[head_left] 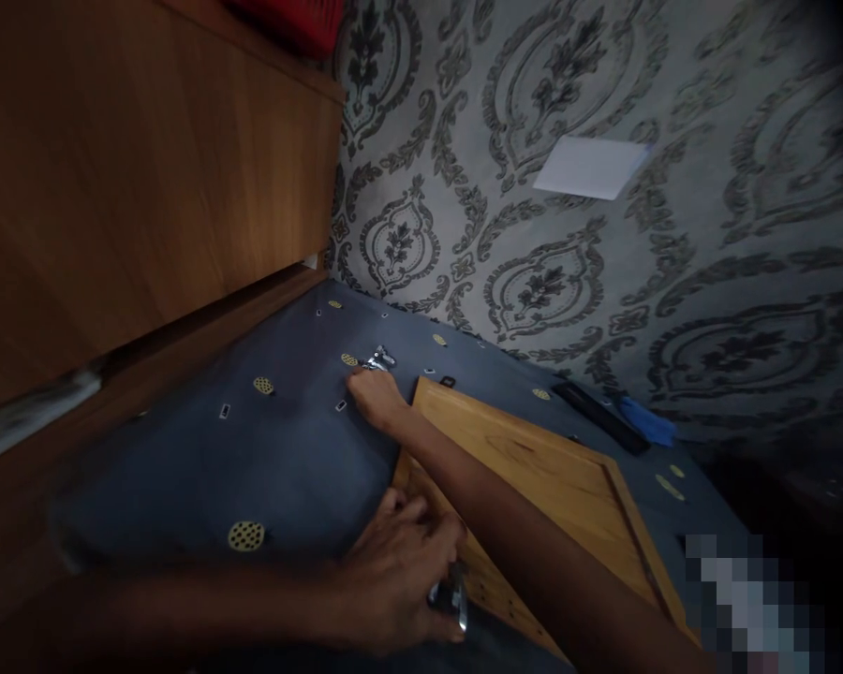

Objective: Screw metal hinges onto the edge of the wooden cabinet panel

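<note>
A framed wooden panel (526,468), like a cabinet door, lies on the dark blue sheet (302,468). My right hand (377,398) reaches past its far left corner, fingers closed at a shiny metal hinge (380,358) on the sheet. My right forearm crosses over the panel. Closer to me, my left hand (407,571) curls at the panel's near left edge, its fingers bent around another shiny metal hinge (456,599), partly hidden by the hand. Small dark holes (511,608) show in the panel near that hand.
A tall wooden furniture side (183,168) stands at left, with a red plastic basket (302,23) on top. Behind is a patterned wall (464,187) with a white sheet of paper (590,167). A long black object (600,417) and a blue cloth (646,421) lie beyond the panel.
</note>
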`<state>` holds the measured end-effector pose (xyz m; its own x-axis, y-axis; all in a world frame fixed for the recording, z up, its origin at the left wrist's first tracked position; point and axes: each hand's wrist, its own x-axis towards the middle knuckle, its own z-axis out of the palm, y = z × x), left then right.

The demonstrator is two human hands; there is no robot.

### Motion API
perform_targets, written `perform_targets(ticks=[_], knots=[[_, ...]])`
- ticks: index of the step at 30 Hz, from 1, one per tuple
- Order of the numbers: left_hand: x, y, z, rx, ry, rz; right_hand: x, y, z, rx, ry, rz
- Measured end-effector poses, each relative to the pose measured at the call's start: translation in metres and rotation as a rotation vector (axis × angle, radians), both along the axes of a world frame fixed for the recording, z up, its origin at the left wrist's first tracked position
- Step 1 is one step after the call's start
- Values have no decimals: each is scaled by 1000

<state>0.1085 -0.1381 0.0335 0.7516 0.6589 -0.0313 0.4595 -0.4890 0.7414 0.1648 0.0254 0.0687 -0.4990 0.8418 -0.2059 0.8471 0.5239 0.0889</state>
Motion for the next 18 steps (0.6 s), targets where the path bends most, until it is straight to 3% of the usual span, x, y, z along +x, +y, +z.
perform_targets(ticks=[6, 10, 13, 18], knots=[[-2, 1, 5, 28, 34, -28, 8, -10, 4, 21, 241, -90], [-3, 1, 8, 44, 19, -18, 43, -29, 2, 26, 563, -213], [-3, 0, 12, 43, 9, 2, 83, -55, -1, 0, 834, -300], [-4, -1, 16, 70, 53, -12, 137, -122, -4, -47, 1218, -411]])
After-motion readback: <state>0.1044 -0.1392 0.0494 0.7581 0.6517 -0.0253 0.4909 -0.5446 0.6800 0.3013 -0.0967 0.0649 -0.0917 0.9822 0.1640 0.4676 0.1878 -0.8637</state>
